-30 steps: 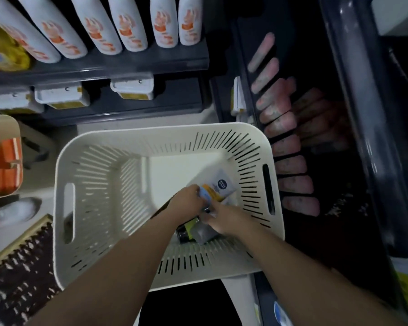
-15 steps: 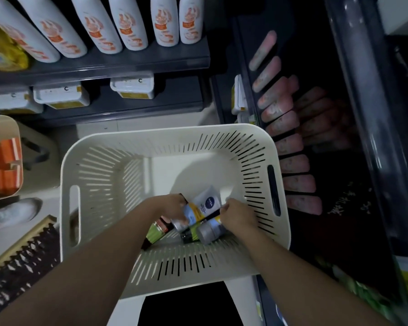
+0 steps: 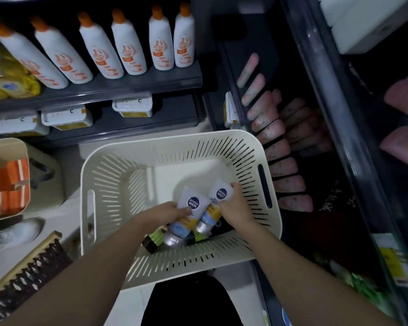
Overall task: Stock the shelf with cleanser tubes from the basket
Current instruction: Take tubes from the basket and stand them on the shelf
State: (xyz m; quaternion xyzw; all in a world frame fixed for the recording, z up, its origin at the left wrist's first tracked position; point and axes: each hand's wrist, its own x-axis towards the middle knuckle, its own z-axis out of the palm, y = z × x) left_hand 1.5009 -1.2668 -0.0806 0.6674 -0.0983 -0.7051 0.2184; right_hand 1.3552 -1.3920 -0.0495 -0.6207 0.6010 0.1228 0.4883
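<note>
A cream slotted basket [image 3: 118,184] stands on the floor below me. Inside it, my left hand [image 3: 167,214] grips a white, yellow and blue cleanser tube [image 3: 186,214] with a silver cap. My right hand [image 3: 233,209] grips a second matching tube [image 3: 216,203] beside the first. Green-and-black tubes [image 3: 154,240] lie under them on the basket floor. The dark shelf [image 3: 299,128] at the right holds rows of pink tubes [image 3: 282,165].
White bottles with orange caps [image 3: 127,52] line the upper left shelf, with white tubs [image 3: 132,107] one level below. A beige bin of orange boxes [image 3: 7,184] stands at the left. A shoe [image 3: 14,234] and a dark woven basket [image 3: 26,276] lie lower left.
Both hands have lifted and spread apart a little. Each now holds its own white tube, where before they worked together over the pile. The camera view has tilted up.
</note>
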